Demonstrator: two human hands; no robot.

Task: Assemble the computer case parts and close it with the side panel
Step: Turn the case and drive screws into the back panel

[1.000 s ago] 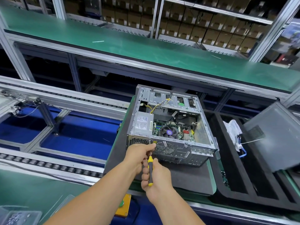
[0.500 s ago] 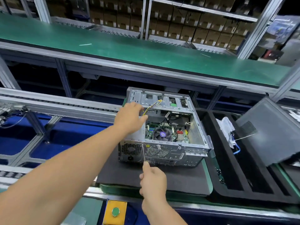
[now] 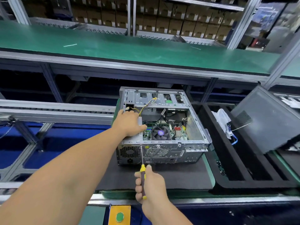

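We are gripping the screwdriver (image 3: 142, 174) in our right hand (image 3: 150, 184), its tip touching the open computer case (image 3: 162, 150) on the dark mat (image 3: 178, 177). Our left hand (image 3: 129, 123) is lying flat inside, fingers relaxed, beside the fan (image 3: 160, 133). The side panel (image 3: 266, 120) is leaning over the black tray (image 3: 230, 184), which is holding a plastic bag (image 3: 222, 117).

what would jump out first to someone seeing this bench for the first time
The open computer case lying on a dark mat at centre, its fan and board exposed. The left hand rests on its left side while the right hand grips a yellow-handled screwdriver against the rear panel. The grey side panel leans at right.
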